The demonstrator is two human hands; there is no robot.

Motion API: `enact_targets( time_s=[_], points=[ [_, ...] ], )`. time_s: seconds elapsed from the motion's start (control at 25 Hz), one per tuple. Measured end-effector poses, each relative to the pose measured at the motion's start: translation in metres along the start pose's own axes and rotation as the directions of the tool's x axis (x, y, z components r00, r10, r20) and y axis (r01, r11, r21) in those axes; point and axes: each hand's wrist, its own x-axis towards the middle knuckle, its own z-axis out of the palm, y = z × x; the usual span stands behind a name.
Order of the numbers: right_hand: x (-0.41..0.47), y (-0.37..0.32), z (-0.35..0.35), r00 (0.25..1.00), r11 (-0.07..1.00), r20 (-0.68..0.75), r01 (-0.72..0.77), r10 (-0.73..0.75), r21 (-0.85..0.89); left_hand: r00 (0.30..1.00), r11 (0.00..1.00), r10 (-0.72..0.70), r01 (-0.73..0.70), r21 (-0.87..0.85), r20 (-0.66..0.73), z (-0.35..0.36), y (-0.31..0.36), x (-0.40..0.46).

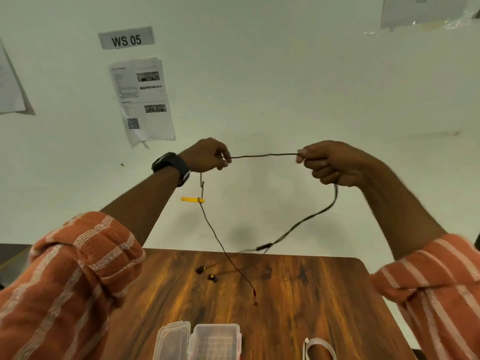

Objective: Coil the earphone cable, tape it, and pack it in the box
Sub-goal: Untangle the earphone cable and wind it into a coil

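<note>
Both hands are raised in front of the white wall, stretching a dark earphone cable point(262, 155) between them. My left hand point(207, 155) pinches one end of the taut span; my right hand point(330, 163) is closed on the other. From the left hand a strand hangs down with a yellow tape tab point(191, 199) stuck on it, ending in a plug point(255, 294) over the table. From the right hand another strand droops to the splitter point(263, 247). Two earbuds point(206, 274) lie on the wooden table point(311, 294). A clear plastic box point(215, 341) sits open at the near edge.
The box's hinged lid point(172, 339) lies flat to its left. A white strip loop point(319, 348) rests on the table near the right front. Papers and a "WS 05" label point(126, 37) hang on the wall behind.
</note>
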Motion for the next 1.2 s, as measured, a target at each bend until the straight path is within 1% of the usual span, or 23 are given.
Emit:
enact_targets(
  time_s=[0.04, 0.08, 0.12, 0.16, 0.2, 0.24, 0.28, 0.36, 0.4, 0.48, 0.56, 0.64, 0.68, 0.76, 0.84, 0.92, 1.0, 1.08, 1.12, 1.16, 1.2],
  points=[
    [-0.010, 0.001, -0.013, 0.997, 0.999, 0.078, -0.017, 0.014, 0.034, 0.996, 0.983, -0.074, 0.064, -0.173, -0.057, 0.001, -0.018, -0.006],
    [-0.018, 0.003, -0.024, 0.988, 0.997, 0.157, -0.008, -0.004, 0.075, 0.981, 0.929, -0.159, 0.111, -0.354, -0.110, 0.002, -0.033, -0.012],
    [-0.025, 0.005, -0.032, 0.974, 0.990, 0.224, 0.013, -0.044, 0.137, 0.959, 0.855, -0.243, 0.141, -0.499, -0.145, 0.001, -0.047, -0.016],
    [-0.031, 0.007, -0.037, 0.960, 0.976, 0.266, 0.030, -0.088, 0.214, 0.938, 0.788, -0.312, 0.165, -0.593, -0.154, -0.001, -0.057, -0.019],
    [-0.035, 0.010, -0.038, 0.952, 0.963, 0.284, 0.035, -0.113, 0.266, 0.924, 0.732, -0.359, 0.192, -0.654, -0.131, -0.003, -0.064, -0.021],
    [-0.037, 0.014, -0.036, 0.954, 0.963, 0.280, 0.032, -0.109, 0.267, 0.919, 0.689, -0.385, 0.221, -0.690, -0.089, -0.006, -0.065, -0.021],
    [-0.037, 0.016, -0.031, 0.961, 0.977, 0.266, 0.024, -0.081, 0.211, 0.917, 0.669, -0.396, 0.252, -0.699, -0.048, -0.008, -0.061, -0.020],
    [-0.030, 0.020, -0.013, 0.969, 0.998, 0.244, 0.011, -0.026, 0.062, 0.926, 0.693, -0.378, 0.283, -0.663, 0.001, -0.011, -0.040, -0.014],
    [-0.023, 0.020, -0.001, 0.968, 1.000, 0.249, 0.011, -0.015, 0.021, 0.935, 0.705, -0.354, 0.273, -0.655, 0.008, -0.013, -0.024, -0.009],
    [-0.008, 0.012, 0.029, 0.972, 1.000, 0.232, 0.024, -0.025, 0.007, 0.956, 0.711, -0.293, 0.217, -0.669, -0.001, -0.016, 0.008, 0.002],
    [0.007, -0.001, 0.054, 0.983, 0.996, 0.163, 0.083, -0.086, 0.027, 0.980, 0.733, -0.196, 0.134, -0.667, -0.019, -0.019, 0.036, 0.011],
    [0.015, -0.017, 0.061, 0.981, 0.980, 0.045, 0.187, -0.191, 0.072, 0.994, 0.775, -0.108, 0.064, -0.629, -0.032, -0.023, 0.049, 0.013],
    [0.014, -0.025, 0.056, 0.976, 0.970, -0.026, 0.217, -0.215, 0.108, 0.995, 0.785, -0.096, 0.053, -0.618, -0.037, -0.025, 0.048, 0.011],
    [0.007, -0.038, 0.032, 0.968, 0.954, -0.141, 0.230, -0.206, 0.192, 0.992, 0.769, -0.116, 0.061, -0.637, -0.045, -0.030, 0.033, 0.003],
    [-0.003, -0.043, 0.009, 0.954, 0.928, -0.250, 0.238, -0.168, 0.286, 0.988, 0.744, -0.148, 0.082, -0.663, -0.044, -0.031, 0.013, -0.006],
    [-0.008, -0.041, -0.002, 0.920, 0.875, -0.372, 0.275, -0.119, 0.398, 0.989, 0.748, -0.142, 0.074, -0.660, -0.051, -0.026, 0.000, -0.011],
    [-0.006, -0.035, -0.007, 0.864, 0.780, -0.500, 0.358, -0.067, 0.514, 0.989, 0.799, -0.116, 0.040, -0.600, -0.088, -0.019, -0.009, -0.013],
    [-0.006, -0.027, -0.016, 0.775, 0.695, -0.631, 0.435, 0.035, 0.573, 0.977, 0.875, -0.128, 0.032, -0.483, -0.168, -0.016, -0.023, -0.017],
    [-0.007, -0.021, -0.022, 0.726, 0.687, -0.681, 0.448, 0.093, 0.572, 0.967, 0.886, -0.157, 0.047, -0.461, -0.202, -0.017, -0.034, -0.019],
    [-0.008, -0.014, -0.027, 0.698, 0.710, -0.703, 0.426, 0.137, 0.561, 0.957, 0.866, -0.201, 0.073, -0.496, -0.210, -0.017, -0.043, -0.022],
    [-0.008, -0.008, -0.030, 0.703, 0.751, -0.692, 0.368, 0.162, 0.549, 0.949, 0.818, -0.245, 0.092, -0.568, -0.198, -0.019, -0.048, -0.025]
  ],
)
